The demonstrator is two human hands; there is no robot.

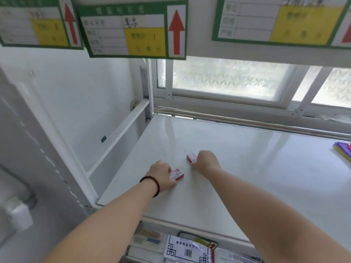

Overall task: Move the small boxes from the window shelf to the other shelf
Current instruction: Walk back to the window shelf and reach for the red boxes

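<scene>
Head view. Reference landmark: the white shelf directly below the frosted window; all positions below are given relative to this shelf.

Two small red-and-white boxes lie on the shelf surface, in its front-left area. The nearer box lies flat, closer to the shelf's front edge. The farther box lies a little deeper on the shelf, toward the window, and to the right of the nearer box. The two boxes are near each other but apart.

The left hand reaches over the shelf's front edge with its fingers curled down around the left end of the nearer box, pinching it; the box's underside appears to rest on the shelf. A dark beaded bracelet sits on the left wrist.

The right hand reaches in from the front right, knuckles up, with its fingers curled onto the right end of the farther box, gripping it. Whether that box is clear of the shelf surface cannot be determined.

A chrome rail runs along the shelf's rear edge, under the window. Purple and yellow sheets lie at the shelf's far right edge. Green-bordered label cards with red arrows hang from the level above the shelf. Printed packets lie on the level below the shelf.
</scene>
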